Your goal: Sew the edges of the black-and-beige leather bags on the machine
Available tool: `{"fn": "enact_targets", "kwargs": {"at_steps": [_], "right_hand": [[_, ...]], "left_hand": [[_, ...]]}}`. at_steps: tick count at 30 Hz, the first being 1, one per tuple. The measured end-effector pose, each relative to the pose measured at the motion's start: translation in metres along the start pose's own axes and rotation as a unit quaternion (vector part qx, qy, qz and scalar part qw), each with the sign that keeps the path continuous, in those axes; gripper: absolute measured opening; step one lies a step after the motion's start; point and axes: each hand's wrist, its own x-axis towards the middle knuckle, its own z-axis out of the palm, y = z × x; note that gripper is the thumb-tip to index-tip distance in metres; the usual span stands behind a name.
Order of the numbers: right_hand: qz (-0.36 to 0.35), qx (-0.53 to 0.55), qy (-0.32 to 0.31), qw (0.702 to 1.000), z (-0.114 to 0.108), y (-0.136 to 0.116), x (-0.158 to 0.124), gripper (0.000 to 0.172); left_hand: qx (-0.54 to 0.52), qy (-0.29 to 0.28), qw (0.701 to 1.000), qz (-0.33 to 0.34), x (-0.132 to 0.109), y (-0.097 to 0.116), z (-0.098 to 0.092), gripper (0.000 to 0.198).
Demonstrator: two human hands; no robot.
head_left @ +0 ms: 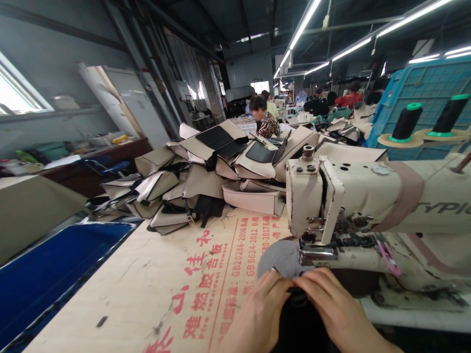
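Note:
My left hand [263,306] and my right hand [333,304] come together in front of the sewing machine [311,196], fingertips nearly touching. Both have their fingers closed in a pinch on a black piece of material [299,299], whose upper edge shows between them. Its full shape is hard to make out, since the hands cover its sides and it blends into the dark area below. Just beyond my fingers, a round grey plate [277,257] sits beside the machine's narrow lower arm [353,252]. The tip of my left thumb or finger overlaps the plate's near edge.
Beige and black handbags [206,181] are heaped behind the plywood tabletop [176,274]. A blue bin [66,269] stands at the left. Black thread cones [406,122] and a blue crate [423,93] are at the right. Another person [267,120] sits beyond the heap.

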Motion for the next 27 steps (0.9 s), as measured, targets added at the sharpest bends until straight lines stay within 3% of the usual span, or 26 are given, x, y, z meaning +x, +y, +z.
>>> {"fn": "enact_targets", "kwargs": {"at_steps": [8,12,16,18,22,25,27], "right_hand": [[-0.018,-0.028,-0.043,0.999,-0.003,0.006,0.010,0.030],[-0.016,0.007,-0.036,0.999,-0.011,0.007,0.016,0.022],[-0.009,0.058,-0.033,0.998,-0.016,0.006,0.020,0.020],[0.002,0.085,-0.032,0.996,-0.018,0.006,0.020,0.020],[0.062,0.154,0.002,0.986,-0.017,0.004,0.016,0.023],[0.142,0.255,0.053,0.955,0.001,0.006,0.011,0.028],[0.201,0.344,0.096,0.912,0.022,0.009,0.010,0.031]], "left_hand": [[-0.119,0.011,0.987,-0.109,0.007,-0.001,-0.003,0.023],[-0.154,0.014,0.978,-0.137,-0.002,-0.005,-0.004,0.020],[-0.199,0.013,0.964,-0.178,-0.023,-0.013,0.007,0.030],[-0.197,0.051,0.956,-0.210,-0.025,-0.017,0.017,0.031],[-0.126,0.147,0.953,-0.232,-0.002,-0.016,0.022,0.028],[-0.067,0.112,0.974,-0.183,0.027,-0.014,0.011,0.029],[-0.005,0.067,0.987,-0.149,0.046,-0.016,0.003,0.026]]}}
